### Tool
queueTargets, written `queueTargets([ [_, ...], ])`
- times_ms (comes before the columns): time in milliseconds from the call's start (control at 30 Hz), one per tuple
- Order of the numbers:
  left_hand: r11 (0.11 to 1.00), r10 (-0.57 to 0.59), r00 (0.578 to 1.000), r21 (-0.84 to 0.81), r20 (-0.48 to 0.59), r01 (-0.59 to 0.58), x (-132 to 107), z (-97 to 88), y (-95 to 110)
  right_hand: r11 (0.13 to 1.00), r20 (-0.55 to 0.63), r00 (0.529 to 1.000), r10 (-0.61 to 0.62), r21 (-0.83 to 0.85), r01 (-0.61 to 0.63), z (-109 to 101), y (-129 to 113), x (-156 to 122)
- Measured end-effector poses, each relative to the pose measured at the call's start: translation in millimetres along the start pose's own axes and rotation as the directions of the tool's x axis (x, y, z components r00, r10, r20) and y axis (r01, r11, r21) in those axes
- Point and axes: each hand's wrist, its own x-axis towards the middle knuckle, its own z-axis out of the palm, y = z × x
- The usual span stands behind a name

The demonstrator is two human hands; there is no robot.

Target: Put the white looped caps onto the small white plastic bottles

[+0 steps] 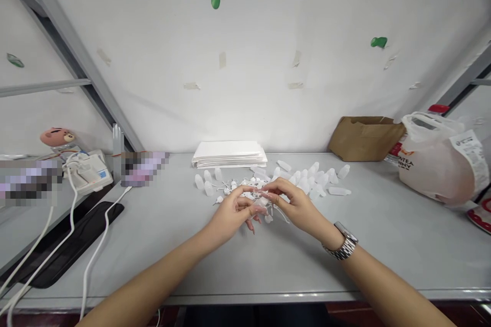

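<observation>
two bare hands meet over the grey table (pixel 245 271) from where i stand, and a single metal-banded watch (pixel 345 242) sits on the right wrist. one small translucent piece (pixel 261 204) is between them: it lies at the tips of the left hand (pixel 236 207), pinched by thumb and forefinger, the other fingers loosely curled below. the right hand (pixel 293 204) comes in from the other side, thumb and forefinger drawn close together at the piece's upper end; i cannot tell whether they grip it too.

just behind the fingers is a heap of small white parts (pixel 233 185), too tangled to count. four frosted bottles (pixel 199 182) are left of the heap; to the right is a bigger cluster of them, well over ten, overlapping so that no exact count is possible.

further back, against the wall, i count one stack of white sheets (pixel 230 153), one brown paper bag (pixel 360 139) and, nearer the right edge, one white plastic bag (pixel 425 158). three green scraps (pixel 216 0) cling to the wall. on the left is one pink plush toy (pixel 57 136), and one black mat (pixel 72 250) lies under white cables.
</observation>
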Motion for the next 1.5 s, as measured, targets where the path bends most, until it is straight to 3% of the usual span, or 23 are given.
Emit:
queueTargets([
  [133, 0.999, 0.025, 1.000, -0.026, 0.015, -0.025, 0.3, 0.6, 1.4, 0.989, -0.162, 0.982, 0.100, 0.126, -0.080, 3.3, 1.6, 0.3],
  [200, 0.999, 0.033, 0.999, -0.031, 0.013, -0.033, 0.2, 0.7, 2.2, 0.982, -0.184, 0.976, 0.118, 0.164, -0.088, 4.0, 1.9, 0.3],
  [467, 1.000, 0.011, 0.999, -0.029, 0.032, -0.010, -1.7, 2.6, 2.6, 0.988, -0.095, 0.992, 0.084, 0.137, -0.070, 8.0, 1.9, -0.8],
  [700, 0.997, 0.008, 0.998, -0.075, 0.055, -0.004, -1.4, 2.1, 3.3, 0.999, -0.015, 0.999, 0.048, -0.012, -0.048, 4.9, 0.6, 1.6],
  [833, 0.983, -0.025, 1.000, -0.180, -0.003, 0.024, -0.2, -1.2, 5.7, 1.000, -0.031, 1.000, 0.001, -0.023, -0.002, 3.6, -0.2, 0.4],
  [1133, 0.920, -0.147, 0.989, -0.371, -0.020, 0.129, 0.8, -4.9, 10.5, 0.979, -0.141, 0.971, -0.193, -0.095, 0.181, 5.4, -1.3, -3.2],
  [1333, 0.913, -0.114, 0.992, -0.399, -0.047, 0.086, -0.8, -1.5, 8.8, 0.798, -0.071, 0.853, -0.517, -0.400, 0.451, 14.0, 5.7, -9.5],
  [1433, 0.917, -0.101, 0.993, -0.392, -0.055, 0.072, 0.7, -1.9, 7.0, 0.712, -0.023, 0.817, -0.576, -0.504, 0.488, 15.1, 6.4, -11.2],
  [1500, 0.922, -0.114, 0.991, -0.379, -0.070, 0.080, 2.4, -2.9, 6.4, 0.724, -0.040, 0.823, -0.567, -0.502, 0.474, 14.6, 5.6, -11.2],
])
